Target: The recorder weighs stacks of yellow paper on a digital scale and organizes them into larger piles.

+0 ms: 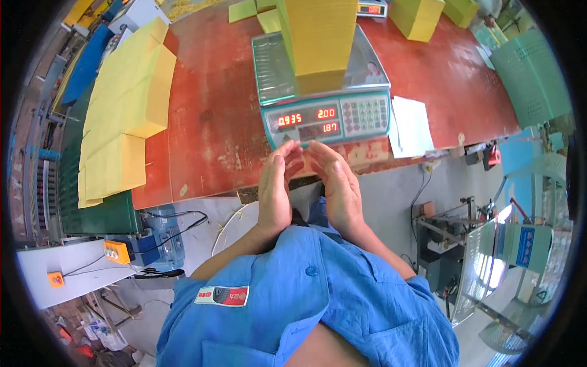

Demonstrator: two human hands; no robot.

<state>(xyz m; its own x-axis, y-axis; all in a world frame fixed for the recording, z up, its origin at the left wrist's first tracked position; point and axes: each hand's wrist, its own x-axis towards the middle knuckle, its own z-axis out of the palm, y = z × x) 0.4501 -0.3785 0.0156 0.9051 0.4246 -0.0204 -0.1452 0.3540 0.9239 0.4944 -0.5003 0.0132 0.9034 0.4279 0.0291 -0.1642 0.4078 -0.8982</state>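
Observation:
My left hand (275, 192) and my right hand (339, 192) are held up in front of me at the table's near edge. Their palms face each other with a gap between, fingers stretched and fingertips almost meeting; I see nothing in either. Just beyond the fingertips is a teal electronic scale (365, 116) with lit red digits and a keypad. On its metal pan stands a tall yellow block-like stack (321, 37), its top cut off by the picture's edge. Neither hand touches that stack.
Large yellow stacks (125, 92) line the left of the worn red table (208, 92). A white sheet (409, 125) lies right of the scale. Farther back are a second scale (370, 9) and another yellow stack (416, 18). A green perforated crate (532, 79) stands at right.

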